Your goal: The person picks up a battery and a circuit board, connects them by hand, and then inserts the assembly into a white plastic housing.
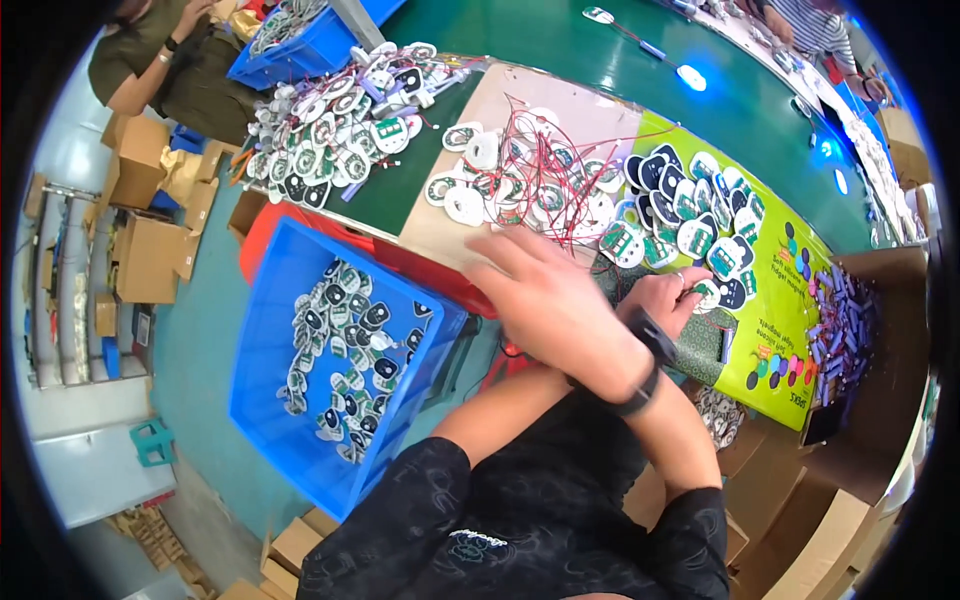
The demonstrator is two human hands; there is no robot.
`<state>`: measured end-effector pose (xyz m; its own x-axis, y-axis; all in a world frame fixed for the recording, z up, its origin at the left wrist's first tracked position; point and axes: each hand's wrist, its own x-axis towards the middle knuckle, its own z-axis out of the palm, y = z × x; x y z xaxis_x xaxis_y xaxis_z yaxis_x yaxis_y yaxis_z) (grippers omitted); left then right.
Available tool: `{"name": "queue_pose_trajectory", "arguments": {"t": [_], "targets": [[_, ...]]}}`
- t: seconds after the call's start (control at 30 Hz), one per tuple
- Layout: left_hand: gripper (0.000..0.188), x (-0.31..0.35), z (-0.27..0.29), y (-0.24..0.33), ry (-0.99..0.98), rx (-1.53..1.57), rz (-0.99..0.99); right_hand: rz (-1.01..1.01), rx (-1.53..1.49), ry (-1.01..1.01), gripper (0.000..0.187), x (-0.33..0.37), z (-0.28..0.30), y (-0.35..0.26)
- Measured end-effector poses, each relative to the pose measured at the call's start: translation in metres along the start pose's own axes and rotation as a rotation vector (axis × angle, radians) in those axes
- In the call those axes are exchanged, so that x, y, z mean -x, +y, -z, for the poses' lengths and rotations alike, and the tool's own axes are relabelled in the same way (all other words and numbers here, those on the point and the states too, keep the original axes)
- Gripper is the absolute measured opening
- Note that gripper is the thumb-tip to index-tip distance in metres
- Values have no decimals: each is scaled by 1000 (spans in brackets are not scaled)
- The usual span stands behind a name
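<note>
My arms cross, the right one lying over the left. My left hand [664,297], with a ring on one finger, pinches a small white rounded piece with a green circuit board [706,294] at the near edge of the green-yellow mat. Blurred by motion, my right hand [535,295] hangs over the table's front edge, fingers stretched to the left and apart, with nothing visible in them. Beyond it lies a heap of white circuit-board pieces with red wires [540,180]. Black and white rounded board pieces [690,205] cover the mat's left part.
A blue bin [300,470] with several board pieces stands left, below table height. Another wired heap [340,130] lies at the far left of the table. Purple cylindrical cells [840,325] fill a cardboard box [880,400] at right. Other people work across the green table [520,35].
</note>
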<state>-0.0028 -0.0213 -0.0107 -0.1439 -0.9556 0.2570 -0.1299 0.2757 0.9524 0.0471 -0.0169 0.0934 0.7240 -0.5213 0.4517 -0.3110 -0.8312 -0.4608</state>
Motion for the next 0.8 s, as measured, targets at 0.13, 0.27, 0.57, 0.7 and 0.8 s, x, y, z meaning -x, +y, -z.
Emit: {"name": "queue_pose_trajectory", "arguments": {"t": [0.13,0.27,0.57,0.7,0.8], "targets": [[31,-3,-9,-1,-10,6,-38,-114,395,-135,33,-48,-55,14],[33,-5,10,19,-172,-255,190,-268,566,-77,29,-50,-130,36],[39,4,-5,-20,-159,306,221,141,-25,533,33,-71,-22,5],[41,5,-3,-23,-173,307,234,277,-404,661,43,-73,42,-6],[42,6,8,-33,-153,281,262,91,-422,554,45,-73,49,22]]}}
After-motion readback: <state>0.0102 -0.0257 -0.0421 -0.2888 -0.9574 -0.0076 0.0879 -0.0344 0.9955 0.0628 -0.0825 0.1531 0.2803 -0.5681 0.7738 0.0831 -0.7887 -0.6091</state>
